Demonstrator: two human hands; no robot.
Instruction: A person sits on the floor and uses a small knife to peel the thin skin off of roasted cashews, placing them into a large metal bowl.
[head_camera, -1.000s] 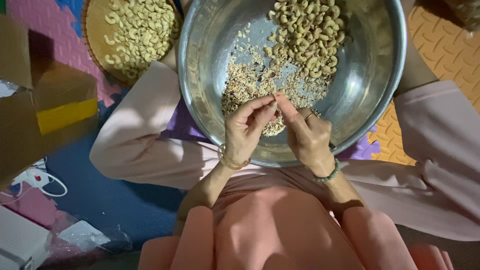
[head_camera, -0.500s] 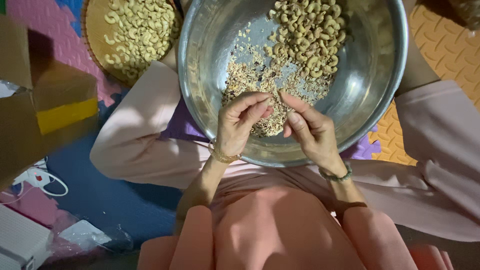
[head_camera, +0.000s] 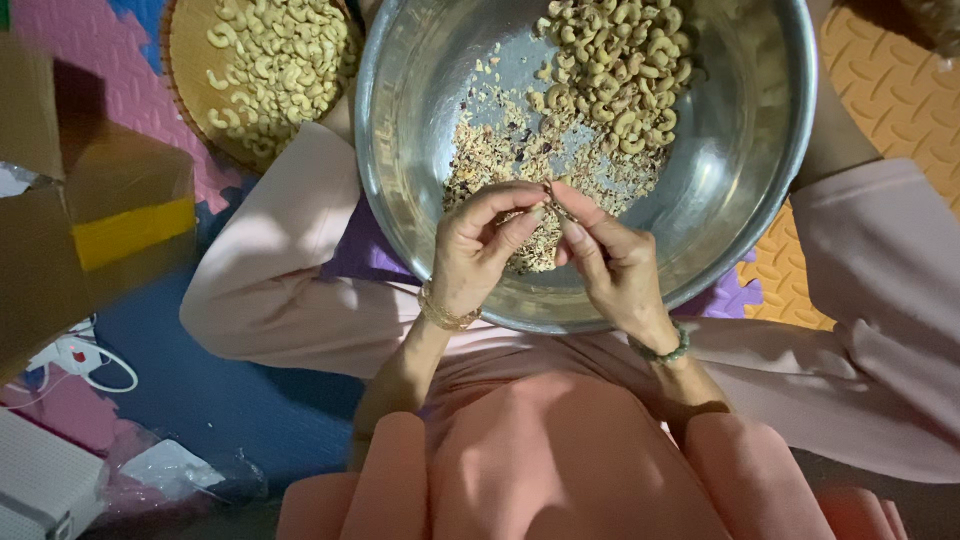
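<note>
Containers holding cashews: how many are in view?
2. A large steel bowl sits on the person's lap, with cashews at its far side and skin scraps nearer the hands. A round woven tray of cashews lies on the floor at upper left, partly cut off.

Floor's those interlocking foam puzzle mats (head_camera: 880, 80): orange on one side of the cardboard box (head_camera: 95, 215), pink above it, blue below it; white cable (head_camera: 75, 360) just under the box; light's dim and warm.
</note>
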